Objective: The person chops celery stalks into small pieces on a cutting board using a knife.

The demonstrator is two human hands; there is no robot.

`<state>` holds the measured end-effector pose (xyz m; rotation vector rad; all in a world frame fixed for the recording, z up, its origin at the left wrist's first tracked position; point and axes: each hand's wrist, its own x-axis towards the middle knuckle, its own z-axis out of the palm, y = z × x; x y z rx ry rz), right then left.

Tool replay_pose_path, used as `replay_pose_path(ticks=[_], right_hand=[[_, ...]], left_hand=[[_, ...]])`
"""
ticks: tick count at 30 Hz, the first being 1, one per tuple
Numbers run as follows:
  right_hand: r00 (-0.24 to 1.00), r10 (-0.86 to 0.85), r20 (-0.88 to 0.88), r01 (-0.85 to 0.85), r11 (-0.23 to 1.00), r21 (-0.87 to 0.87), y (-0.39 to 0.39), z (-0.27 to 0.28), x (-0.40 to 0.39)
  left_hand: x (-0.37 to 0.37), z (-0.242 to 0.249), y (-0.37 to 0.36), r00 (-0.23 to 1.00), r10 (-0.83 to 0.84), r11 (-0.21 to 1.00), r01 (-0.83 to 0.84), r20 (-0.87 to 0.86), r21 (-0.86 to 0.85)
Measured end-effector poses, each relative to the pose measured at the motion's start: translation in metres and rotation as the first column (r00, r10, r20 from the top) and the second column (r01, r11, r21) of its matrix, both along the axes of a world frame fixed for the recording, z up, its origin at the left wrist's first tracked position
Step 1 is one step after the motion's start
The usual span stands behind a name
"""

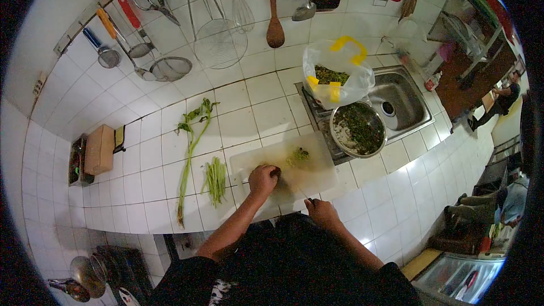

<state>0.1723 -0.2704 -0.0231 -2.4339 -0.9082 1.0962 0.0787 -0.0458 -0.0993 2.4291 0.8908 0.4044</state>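
Note:
A pale cutting board (255, 158) lies on the white tiled counter in front of me. My left hand (264, 180) is closed over the board around a small dark item that I cannot make out. My right hand (322, 212) grips the dark handle of a knife at the board's near right edge; the blade is hard to see. Chopped green pieces (298, 156) lie on the board beyond my hands. Left of the board are a bundle of cut green stalks (215, 181) and a long leafy stalk (190, 156). A metal bowl (381, 130) holds chopped greens and pale pieces.
Behind the bowl stands a plastic bag (362, 76) with greens, beside a steel sink (416, 99). A cardboard box (100, 150) stands at the far left. Utensils, including a wooden spoon (275, 31), hang on the wall. Two people (504, 97) are at the far right.

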Motion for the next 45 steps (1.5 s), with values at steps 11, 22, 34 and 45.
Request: replay_pose_path(ticks=[11,22,34,45], right_hand=[[0.998,0.023,0.058,-0.025,0.999,0.029,0.006,-0.001,0.002],[0.99,0.109,0.093,-0.109,0.994,-0.008,0.009,-0.004,-0.001],[0.962,0.14,0.236,-0.154,0.987,0.042,0.002,-0.004,-0.001],[0.928,0.331,0.171,-0.359,0.917,0.173,0.002,0.003,0.04]], left_hand=[[0.001,0.003,-0.004,0.999,0.044,0.999,-0.044,0.002,0.021],[-0.011,0.002,-0.013,0.993,0.075,0.992,-0.083,0.086,0.096],[-0.008,-0.001,-0.011,0.959,0.18,0.984,-0.173,0.218,-0.047],[0.003,0.003,-0.027,0.944,0.276,0.959,-0.284,0.179,0.016]])
